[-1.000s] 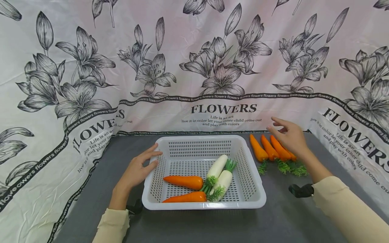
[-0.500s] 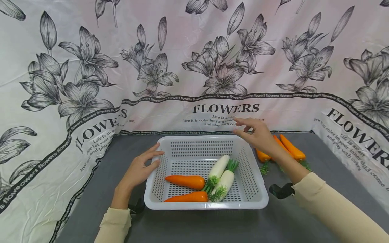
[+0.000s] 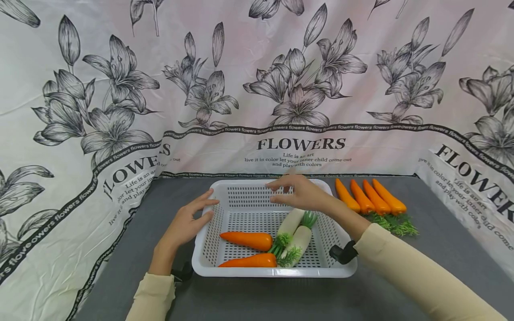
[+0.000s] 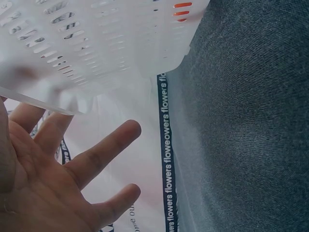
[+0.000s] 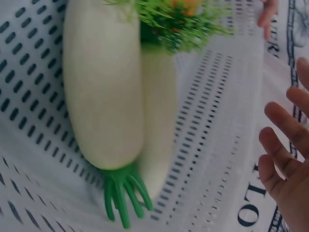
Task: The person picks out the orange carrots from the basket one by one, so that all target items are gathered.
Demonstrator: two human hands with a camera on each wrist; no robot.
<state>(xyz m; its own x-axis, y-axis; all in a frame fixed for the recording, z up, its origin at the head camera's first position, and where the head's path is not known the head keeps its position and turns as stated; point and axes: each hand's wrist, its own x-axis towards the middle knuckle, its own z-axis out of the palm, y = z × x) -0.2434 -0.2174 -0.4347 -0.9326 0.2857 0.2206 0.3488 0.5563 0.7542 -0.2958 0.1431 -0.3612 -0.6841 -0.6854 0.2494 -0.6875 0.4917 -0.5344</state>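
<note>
My left hand [image 3: 186, 222] rests at the left rim of a white perforated plastic basket [image 3: 273, 271], a few fingertips over the edge. In the left wrist view two of its fingers stretch out straight and spread below the rim. My right hand [image 3: 299, 192], holding nothing, hovers over the back part of the basket with loosely bent fingers. Two orange carrots [image 3: 246, 240] lie inside at the left, pointing left. Beside them are two white radishes [image 3: 298, 244], the back one partly under the right forearm in the head view. The right wrist view shows a radish [image 5: 104, 87] close up.
Several orange carrots [image 3: 363, 200] with green tops [image 3: 395, 225] lie side by side on the dark grey table, right of the basket. A flower-printed cloth [image 3: 297, 154] hangs behind and along both sides.
My right hand has moved left from above the carrots at the right to over the basket, uncovering those carrots. My left hand stays at the rim, and the vegetables in the basket lie as before.
</note>
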